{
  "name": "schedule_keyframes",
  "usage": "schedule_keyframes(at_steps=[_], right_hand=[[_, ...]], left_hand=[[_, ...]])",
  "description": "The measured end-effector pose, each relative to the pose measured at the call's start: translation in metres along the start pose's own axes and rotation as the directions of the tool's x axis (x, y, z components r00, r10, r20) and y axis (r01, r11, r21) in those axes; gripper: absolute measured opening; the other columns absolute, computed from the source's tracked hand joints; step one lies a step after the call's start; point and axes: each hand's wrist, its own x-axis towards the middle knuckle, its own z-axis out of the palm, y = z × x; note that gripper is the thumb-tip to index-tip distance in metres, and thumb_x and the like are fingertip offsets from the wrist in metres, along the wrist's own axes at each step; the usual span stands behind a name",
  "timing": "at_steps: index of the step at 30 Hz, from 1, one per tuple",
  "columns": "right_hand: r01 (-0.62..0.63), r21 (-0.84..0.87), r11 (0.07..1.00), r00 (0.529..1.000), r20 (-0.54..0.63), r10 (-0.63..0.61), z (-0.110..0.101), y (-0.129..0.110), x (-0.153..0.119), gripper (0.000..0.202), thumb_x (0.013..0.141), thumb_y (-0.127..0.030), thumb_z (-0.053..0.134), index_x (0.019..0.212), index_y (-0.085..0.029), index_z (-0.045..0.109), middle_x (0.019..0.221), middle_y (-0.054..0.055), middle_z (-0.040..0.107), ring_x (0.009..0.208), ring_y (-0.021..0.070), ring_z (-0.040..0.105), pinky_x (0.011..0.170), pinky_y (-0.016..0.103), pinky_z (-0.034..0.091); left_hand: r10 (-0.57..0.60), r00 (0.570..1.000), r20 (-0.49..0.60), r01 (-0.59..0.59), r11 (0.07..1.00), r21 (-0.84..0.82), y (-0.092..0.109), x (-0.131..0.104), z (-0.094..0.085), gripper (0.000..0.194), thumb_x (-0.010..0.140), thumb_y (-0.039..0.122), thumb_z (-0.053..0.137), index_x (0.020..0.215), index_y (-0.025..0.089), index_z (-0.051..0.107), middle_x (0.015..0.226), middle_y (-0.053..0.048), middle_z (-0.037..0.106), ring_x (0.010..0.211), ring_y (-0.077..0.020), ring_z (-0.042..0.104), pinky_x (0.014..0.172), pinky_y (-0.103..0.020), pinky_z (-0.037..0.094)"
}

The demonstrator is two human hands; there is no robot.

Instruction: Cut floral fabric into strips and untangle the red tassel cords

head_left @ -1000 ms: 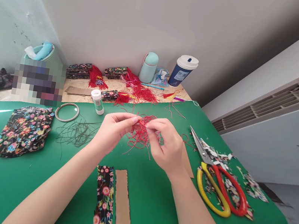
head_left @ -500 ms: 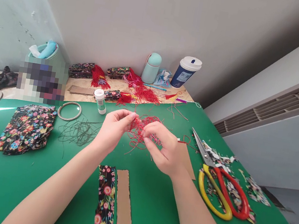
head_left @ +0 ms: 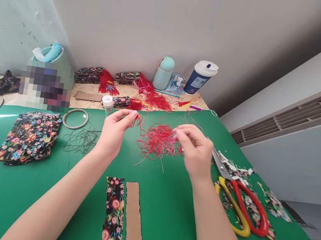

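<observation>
A tangled heap of red cord (head_left: 157, 141) lies on the green mat (head_left: 80, 204) between my two hands. My left hand (head_left: 115, 129), left of the heap, pinches a small bunch of red cord (head_left: 137, 121) between thumb and fingers. On the other side, my right hand (head_left: 195, 143) is closed in a pinch at the heap's right edge, with red cord at its fingertips. Nearer to me, a strip of black floral fabric (head_left: 114, 214) lies beside a brown card strip (head_left: 134, 213) with dark edges.
Large scissors (head_left: 236, 193) with yellow and red handles lie on the right among fabric scraps (head_left: 272, 202). Folded floral fabric (head_left: 29, 138), a metal ring (head_left: 75, 118) and dark green cord (head_left: 81, 140) are left. A glue stick (head_left: 107, 103), mint bottle (head_left: 163, 73) and paper cup (head_left: 200, 77) stand behind.
My hands have moved apart, the left one leftward with its red cord and the right one rightward. The red heap between them is now uncovered.
</observation>
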Motion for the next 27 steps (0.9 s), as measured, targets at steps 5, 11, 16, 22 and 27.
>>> schedule_keyframes(at_steps=[5, 11, 16, 22, 27], right_hand=[[0.061, -0.400, 0.914, 0.996, 0.090, -0.027, 0.012, 0.004, -0.005, 0.009, 0.070, -0.021, 0.068, 0.072, -0.021, 0.059, 0.093, 0.007, 0.055, 0.093, 0.0258, 0.057, 0.086, 0.046, 0.045], [0.128, -0.232, 0.964, 0.989, 0.100, -0.107, 0.021, -0.008, -0.011, 0.003, 0.083, -0.024, 0.059, 0.083, -0.023, 0.061, 0.100, 0.008, 0.056, 0.099, 0.0230, 0.056, 0.089, 0.044, 0.046], [0.167, -0.158, 0.973, 0.982, 0.115, -0.150, 0.023, -0.013, -0.013, 0.005, 0.085, -0.021, 0.058, 0.081, -0.023, 0.061, 0.102, 0.007, 0.055, 0.097, 0.0221, 0.057, 0.088, 0.043, 0.046], [0.231, -0.212, 0.950, 0.969, 0.139, -0.205, 0.023, -0.013, -0.014, 0.008, 0.085, -0.017, 0.055, 0.078, -0.022, 0.057, 0.102, 0.009, 0.053, 0.098, 0.0234, 0.056, 0.087, 0.043, 0.046], [0.264, -0.185, 0.947, 0.956, 0.180, -0.232, 0.025, -0.013, -0.015, 0.009, 0.084, -0.014, 0.054, 0.080, -0.021, 0.057, 0.102, 0.009, 0.052, 0.093, 0.0215, 0.058, 0.084, 0.041, 0.048]], left_hand=[[-0.035, 0.995, 0.090, 0.031, 0.999, 0.040, -0.003, -0.004, 0.004, 0.015, 0.063, 0.031, 0.077, 0.068, 0.019, 0.070, 0.070, 0.001, 0.064, 0.069, -0.0099, 0.052, 0.070, -0.024, 0.038], [0.004, 0.983, 0.186, -0.041, 0.980, 0.195, -0.008, -0.008, 0.007, 0.015, 0.067, 0.031, 0.073, 0.069, 0.017, 0.067, 0.070, 0.001, 0.062, 0.069, -0.0114, 0.053, 0.072, -0.024, 0.040], [0.000, 0.964, 0.265, -0.085, 0.947, 0.309, -0.011, -0.010, 0.009, 0.017, 0.071, 0.033, 0.069, 0.072, 0.017, 0.066, 0.070, 0.000, 0.062, 0.065, -0.0118, 0.052, 0.065, -0.024, 0.041], [0.036, 0.948, 0.315, -0.141, 0.938, 0.316, -0.014, -0.012, 0.011, 0.014, 0.076, 0.031, 0.065, 0.076, 0.017, 0.066, 0.073, -0.001, 0.064, 0.070, -0.0132, 0.058, 0.068, -0.026, 0.046], [-0.032, 0.962, 0.272, -0.043, 0.963, 0.265, -0.017, -0.013, 0.012, 0.019, 0.075, 0.029, 0.065, 0.090, 0.017, 0.067, 0.080, -0.003, 0.067, 0.074, -0.0146, 0.062, 0.072, -0.029, 0.051]])
